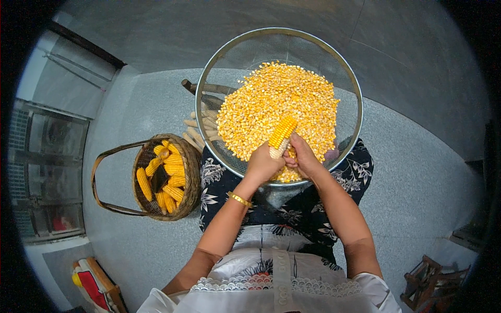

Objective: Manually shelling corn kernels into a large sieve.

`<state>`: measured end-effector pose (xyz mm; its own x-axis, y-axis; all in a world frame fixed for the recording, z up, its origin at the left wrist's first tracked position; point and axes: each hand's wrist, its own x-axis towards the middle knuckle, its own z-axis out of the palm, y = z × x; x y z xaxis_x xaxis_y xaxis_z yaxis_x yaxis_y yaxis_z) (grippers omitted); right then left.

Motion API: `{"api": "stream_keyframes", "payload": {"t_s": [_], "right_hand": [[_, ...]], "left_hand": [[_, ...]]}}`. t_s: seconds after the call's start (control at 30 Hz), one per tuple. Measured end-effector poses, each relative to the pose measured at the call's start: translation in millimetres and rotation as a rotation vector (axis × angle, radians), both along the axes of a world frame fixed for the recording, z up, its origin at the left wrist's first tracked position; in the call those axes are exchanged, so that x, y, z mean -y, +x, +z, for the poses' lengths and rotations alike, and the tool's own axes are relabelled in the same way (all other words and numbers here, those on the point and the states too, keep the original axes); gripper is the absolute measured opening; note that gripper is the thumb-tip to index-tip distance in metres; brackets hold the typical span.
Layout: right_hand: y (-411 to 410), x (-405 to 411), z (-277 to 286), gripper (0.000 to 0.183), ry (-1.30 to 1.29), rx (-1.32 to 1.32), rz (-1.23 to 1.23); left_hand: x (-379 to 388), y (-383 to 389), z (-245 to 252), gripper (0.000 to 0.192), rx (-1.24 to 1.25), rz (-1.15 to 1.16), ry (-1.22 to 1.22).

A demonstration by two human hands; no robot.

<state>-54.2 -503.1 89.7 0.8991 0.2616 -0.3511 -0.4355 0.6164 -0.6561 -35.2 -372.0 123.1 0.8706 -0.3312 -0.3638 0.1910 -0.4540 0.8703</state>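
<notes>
A partly shelled corn cob (282, 132) points up and away, yellow kernels on its far part and bare pale cob at the near end. My left hand (263, 164) grips that bare end. Against the cob's right side lies my right hand (307, 156), thumb along the kernels and fingers curled beneath. Both hands are over the near rim of a round metal mesh sieve (357, 78), which rests across my lap. A broad heap of loose corn kernels (278, 94) covers much of its mesh.
Left of my legs stands a woven basket (190, 184) with several yellow corn cobs (174, 168) and a dark flat object (159, 178) inside. Stripped cobs (193, 135) lie on the floor partly under the sieve. A wooden stool-like object (430, 279) is at lower right.
</notes>
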Motion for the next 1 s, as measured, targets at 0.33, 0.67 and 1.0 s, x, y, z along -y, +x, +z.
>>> {"api": "stream_keyframes", "payload": {"t_s": [0.33,0.67,1.0], "right_hand": [[0.5,2.0,-5.7,0.032,-0.172,0.115,-0.025],[3.7,2.6,-10.1,0.037,-0.222,0.053,-0.044],[2.1,2.2,-4.7,0.037,-0.420,0.121,-0.118]], "left_hand": [[-2.8,2.2,-0.7,0.024,-0.173,-0.015,-0.125],[4.1,-4.0,0.6,0.032,0.149,-0.060,0.321],[-7.9,1.0,-0.1,0.029,-0.321,0.007,-0.202]]}}
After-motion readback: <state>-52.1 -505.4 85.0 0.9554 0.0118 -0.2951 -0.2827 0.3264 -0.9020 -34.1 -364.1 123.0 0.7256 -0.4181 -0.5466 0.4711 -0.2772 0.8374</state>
